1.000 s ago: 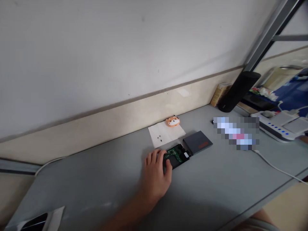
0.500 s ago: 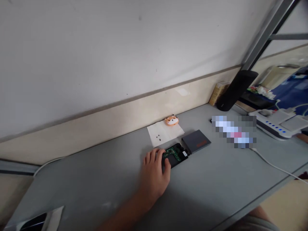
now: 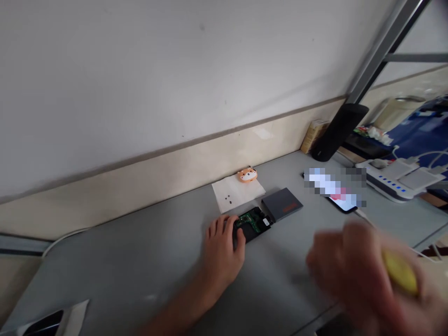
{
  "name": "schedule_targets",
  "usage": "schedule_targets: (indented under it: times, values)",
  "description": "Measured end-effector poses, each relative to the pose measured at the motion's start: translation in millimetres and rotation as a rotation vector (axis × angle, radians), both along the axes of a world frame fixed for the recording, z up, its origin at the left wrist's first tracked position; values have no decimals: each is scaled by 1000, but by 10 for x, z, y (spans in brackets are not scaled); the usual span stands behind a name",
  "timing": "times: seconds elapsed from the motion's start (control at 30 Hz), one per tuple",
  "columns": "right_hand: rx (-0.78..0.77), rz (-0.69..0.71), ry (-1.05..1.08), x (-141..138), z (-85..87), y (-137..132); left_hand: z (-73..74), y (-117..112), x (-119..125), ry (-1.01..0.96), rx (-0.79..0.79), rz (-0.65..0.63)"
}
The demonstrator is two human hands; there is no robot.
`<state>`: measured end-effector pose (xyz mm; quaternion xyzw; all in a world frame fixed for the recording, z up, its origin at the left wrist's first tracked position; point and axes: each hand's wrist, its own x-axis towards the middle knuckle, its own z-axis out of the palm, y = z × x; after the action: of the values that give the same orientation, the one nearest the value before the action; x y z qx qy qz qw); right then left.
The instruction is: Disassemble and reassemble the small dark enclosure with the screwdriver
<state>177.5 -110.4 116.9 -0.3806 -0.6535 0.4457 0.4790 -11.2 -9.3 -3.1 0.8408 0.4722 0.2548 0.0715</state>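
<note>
My left hand (image 3: 222, 247) rests on the grey desk (image 3: 140, 266), fingers curled over the near end of an opened black drive tray with a green circuit board (image 3: 252, 223), holding it down. Just right of the board lies the grey cover (image 3: 282, 204) with a red label. My right hand (image 3: 364, 275) is at the lower right, close to the camera and smeared by motion, closed round something yellow (image 3: 399, 273) that I cannot name. A white paper (image 3: 238, 193) behind the board carries tiny dark screws (image 3: 228, 199).
An orange animal-shaped figure (image 3: 248, 175) sits on the paper by the wall. A phone (image 3: 336, 191) with a cable lies to the right, then a white power strip (image 3: 395, 179) with blue lights. A black cylinder (image 3: 338, 133) leans at the back right.
My right hand has come into view at the lower right with a yellow thing in it. The left hand stays on the circuit board tray.
</note>
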Motion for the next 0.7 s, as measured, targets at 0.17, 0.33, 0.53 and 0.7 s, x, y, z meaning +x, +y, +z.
schedule_targets:
  times: [0.17, 0.33, 0.53, 0.7]
  values:
    - [204, -548, -162, 258, -83, 559, 4, -3, 15, -8, -35, 12]
    - [125, -321, -255, 7, -235, 902, -10, -1, 13, -5, -25, 15]
    - [27, -261, 560, -291, -265, 1199, 2, -9, 19, 16, -18, 12]
    - [-84, -200, 642, -404, -425, 1287, -9, -12, 23, 12, 4, 13]
